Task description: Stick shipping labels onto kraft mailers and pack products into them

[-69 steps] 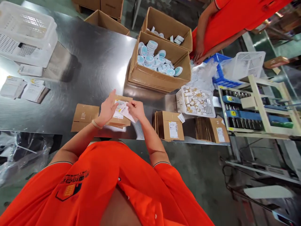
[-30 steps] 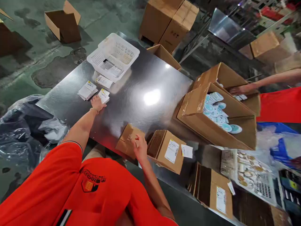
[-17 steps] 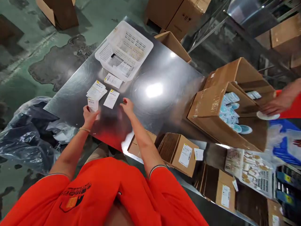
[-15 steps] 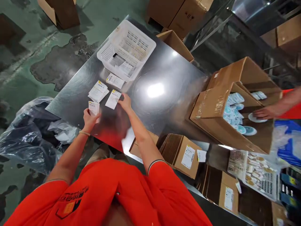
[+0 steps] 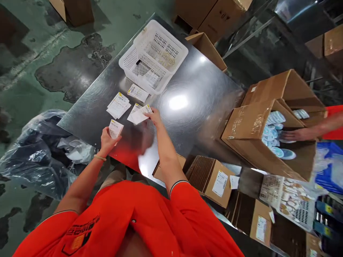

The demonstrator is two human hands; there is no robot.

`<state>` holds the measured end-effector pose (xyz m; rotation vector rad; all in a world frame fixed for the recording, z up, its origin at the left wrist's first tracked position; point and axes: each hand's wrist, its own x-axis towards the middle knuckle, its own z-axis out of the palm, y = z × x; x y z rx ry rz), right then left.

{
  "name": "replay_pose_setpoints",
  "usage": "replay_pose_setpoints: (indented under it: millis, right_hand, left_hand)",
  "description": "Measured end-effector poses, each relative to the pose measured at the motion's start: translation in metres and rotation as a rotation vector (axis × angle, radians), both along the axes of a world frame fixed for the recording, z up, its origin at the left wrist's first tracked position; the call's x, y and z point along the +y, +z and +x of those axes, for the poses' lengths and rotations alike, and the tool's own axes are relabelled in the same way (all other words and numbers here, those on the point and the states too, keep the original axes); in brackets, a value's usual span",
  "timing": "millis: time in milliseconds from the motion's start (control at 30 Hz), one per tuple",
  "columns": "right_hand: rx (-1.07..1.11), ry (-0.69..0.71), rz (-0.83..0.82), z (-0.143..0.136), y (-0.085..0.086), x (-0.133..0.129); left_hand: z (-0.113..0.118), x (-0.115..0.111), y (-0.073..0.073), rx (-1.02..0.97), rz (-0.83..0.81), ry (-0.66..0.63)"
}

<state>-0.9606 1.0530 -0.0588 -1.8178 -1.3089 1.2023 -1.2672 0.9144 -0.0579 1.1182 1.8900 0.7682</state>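
My left hand (image 5: 107, 141) grips a stack of white labels (image 5: 115, 129) near the table's front left edge. My right hand (image 5: 154, 117) pinches a white label (image 5: 142, 114) by its right end, over another label (image 5: 133, 116) with a yellow corner. To the left of it lies a fanned pile of labels (image 5: 118, 105). One more group of labels (image 5: 138, 93) rests beside the white plastic basket (image 5: 180, 53), which has papers (image 5: 152, 77) inside.
Open cartons (image 5: 242, 123) holding round blue-white packs stand at the right, with another person's hand (image 5: 298, 135) inside one. Folded cartons (image 5: 221, 182) line the near edge. A clear plastic bag (image 5: 34, 153) is at the left.
A second label now overlaps the one near my right hand, angled across it. The other person's hand has moved left toward the packs. The whole view has shifted slightly.
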Motion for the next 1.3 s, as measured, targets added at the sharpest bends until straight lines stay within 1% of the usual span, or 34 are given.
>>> replay_pose_setpoints:
  millis: [67, 133, 200, 267, 367, 533, 667, 767, 933, 1100, 1300]
  right_hand:
    - [0.096, -0.098, -0.059, 0.034, 0.007, -0.013]
    - [0.133, -0.17, -0.116, 0.063, 0.015, -0.027]
    - [0.146, -0.202, -0.146, 0.082, 0.02, -0.038]
    - [0.171, -0.214, -0.178, 0.089, 0.022, -0.046]
    - [0.207, -0.207, -0.208, 0.087, 0.02, -0.056]
    - [0.247, -0.183, -0.19, 0.08, 0.019, -0.067]
    - [0.256, -0.177, -0.172, 0.081, 0.023, -0.069]
    - [0.274, -0.181, -0.165, 0.08, 0.025, -0.067]
    - [0.336, -0.179, -0.143, 0.078, 0.029, -0.065]
    - [0.328, -0.181, -0.14, 0.075, 0.033, -0.064]
    - [0.321, -0.148, -0.144, 0.069, 0.037, -0.064]
  left_hand:
    - [0.001, 0.003, 0.003, 0.013, -0.003, -0.021]
    - [0.004, 0.006, 0.005, 0.021, -0.007, -0.046]
    - [0.008, 0.008, 0.006, 0.037, -0.01, -0.073]
    - [0.014, 0.01, 0.008, 0.07, -0.017, -0.104]
    - [0.026, 0.013, 0.014, 0.131, -0.035, -0.159]
    - [0.049, 0.025, 0.03, 0.22, -0.068, -0.231]
    - [0.069, 0.039, 0.04, 0.282, -0.076, -0.268]
    - [0.078, 0.047, 0.045, 0.291, -0.08, -0.282]
    - [0.084, 0.051, 0.047, 0.31, -0.088, -0.268]
    - [0.086, 0.046, 0.044, 0.348, -0.074, -0.285]
    - [0.085, 0.044, 0.041, 0.332, -0.071, -0.262]
